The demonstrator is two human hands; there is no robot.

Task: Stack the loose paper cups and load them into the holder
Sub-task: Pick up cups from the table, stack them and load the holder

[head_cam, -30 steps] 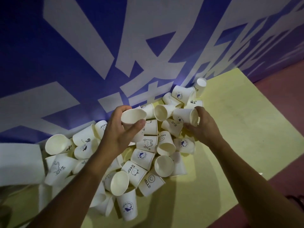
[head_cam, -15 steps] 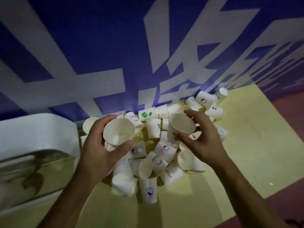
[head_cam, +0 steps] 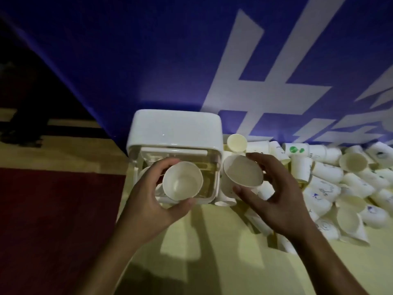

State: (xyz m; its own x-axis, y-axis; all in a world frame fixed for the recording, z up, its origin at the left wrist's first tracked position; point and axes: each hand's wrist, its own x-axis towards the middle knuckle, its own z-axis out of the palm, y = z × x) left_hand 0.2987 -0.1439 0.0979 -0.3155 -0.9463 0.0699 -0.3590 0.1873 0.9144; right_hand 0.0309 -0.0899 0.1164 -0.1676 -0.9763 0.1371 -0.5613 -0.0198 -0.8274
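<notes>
I hold 1 white paper cup [head_cam: 182, 180] at the clear, white-topped holder [head_cam: 176, 128] and 1 tilted cup [head_cam: 242, 173] beside it; loose cups [head_cam: 325, 179] lie heaped rightward.

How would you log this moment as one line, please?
left hand: holds paper cup at holder | right hand: holds second paper cup | loose cups: piled right of holder

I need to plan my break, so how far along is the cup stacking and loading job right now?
Done: nothing plainly; whether the holder contains cups cannot be told. In hand: the left hand grips one cup by the holder, the right hand grips a second cup beside it, not yet nested. Left: a large pile of loose cups on the yellow mat.
</notes>
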